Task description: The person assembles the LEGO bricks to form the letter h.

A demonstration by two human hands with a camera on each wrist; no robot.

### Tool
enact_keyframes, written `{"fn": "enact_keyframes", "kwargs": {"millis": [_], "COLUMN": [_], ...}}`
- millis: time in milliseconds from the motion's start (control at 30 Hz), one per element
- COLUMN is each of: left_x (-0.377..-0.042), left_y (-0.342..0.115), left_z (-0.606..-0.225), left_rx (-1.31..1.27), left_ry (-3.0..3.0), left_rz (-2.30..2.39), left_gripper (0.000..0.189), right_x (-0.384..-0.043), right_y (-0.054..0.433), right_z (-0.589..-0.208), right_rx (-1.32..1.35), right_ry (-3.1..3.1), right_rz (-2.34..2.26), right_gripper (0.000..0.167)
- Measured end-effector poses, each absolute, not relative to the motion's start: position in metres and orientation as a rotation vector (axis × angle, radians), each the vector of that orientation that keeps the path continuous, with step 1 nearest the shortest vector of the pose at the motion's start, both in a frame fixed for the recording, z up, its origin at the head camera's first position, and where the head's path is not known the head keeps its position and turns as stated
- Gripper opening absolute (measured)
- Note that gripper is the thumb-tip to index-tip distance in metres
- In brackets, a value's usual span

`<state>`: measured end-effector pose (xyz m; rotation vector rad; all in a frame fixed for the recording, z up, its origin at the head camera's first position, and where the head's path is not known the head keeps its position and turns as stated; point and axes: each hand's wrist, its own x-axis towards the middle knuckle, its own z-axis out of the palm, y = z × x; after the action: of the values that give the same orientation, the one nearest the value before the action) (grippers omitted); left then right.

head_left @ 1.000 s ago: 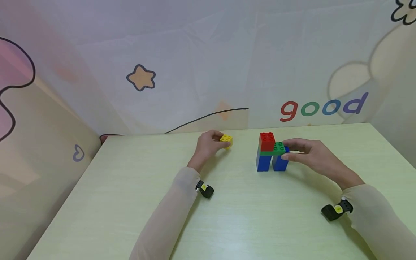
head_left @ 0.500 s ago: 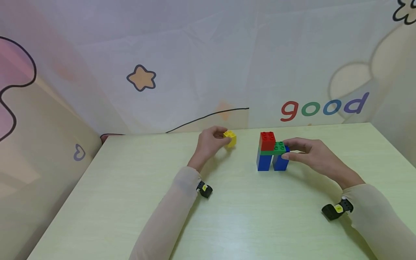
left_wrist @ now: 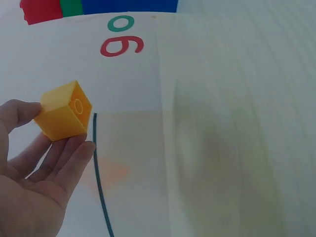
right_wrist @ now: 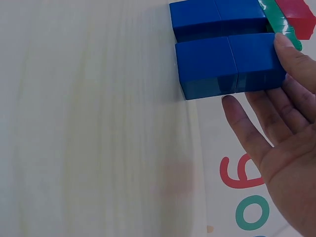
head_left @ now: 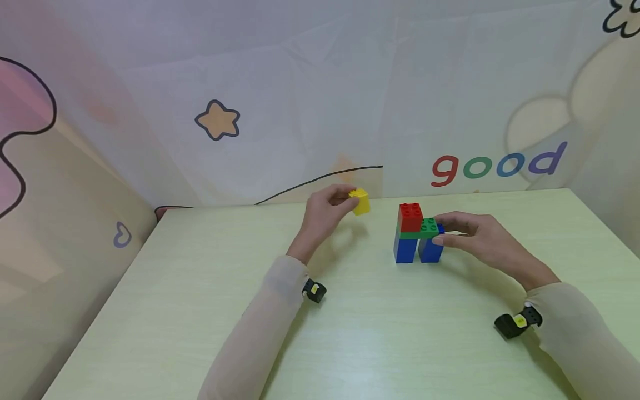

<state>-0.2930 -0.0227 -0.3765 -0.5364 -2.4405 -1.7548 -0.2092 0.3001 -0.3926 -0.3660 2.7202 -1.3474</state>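
Observation:
My left hand (head_left: 322, 216) pinches a yellow toy brick (head_left: 361, 201) between thumb and fingers, raised over the back of the table. In the left wrist view the brick's hollow underside (left_wrist: 79, 106) shows, with one round tube inside. To its right stands a small arch of toy bricks. Two blue columns, a left one (head_left: 405, 252) and a right one (head_left: 430, 252), carry a flat green brick (head_left: 429, 228). A red brick (head_left: 410, 218) sits on the green one's left half. My right hand (head_left: 480, 239) holds the right column near its top; each column is two stacked blue bricks (right_wrist: 207, 64).
The pale wooden table (head_left: 365, 333) meets a printed backdrop (head_left: 300, 111) just behind the bricks. A black wrist camera (head_left: 315, 291) is strapped on the left sleeve, and another black camera (head_left: 515, 323) on the right one.
The left hand has lifted the yellow brick up off the table and slightly rightward, tilting it. The right hand and the brick arch have stayed in place.

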Motion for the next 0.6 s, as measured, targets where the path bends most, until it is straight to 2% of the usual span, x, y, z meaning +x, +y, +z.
{"fn": "enact_keyframes", "kwargs": {"millis": [600], "left_x": [-0.265], "left_y": [-0.003], "left_z": [-0.349], "left_rx": [-0.784], "left_ry": [-2.308], "left_rz": [-1.732], "left_gripper": [0.036], "right_x": [-0.21], "right_y": [0.298], "right_z": [-0.393], "right_rx": [-0.363], "right_ry": [2.727], "right_rz": [-1.337], "right_gripper": [0.061]}}
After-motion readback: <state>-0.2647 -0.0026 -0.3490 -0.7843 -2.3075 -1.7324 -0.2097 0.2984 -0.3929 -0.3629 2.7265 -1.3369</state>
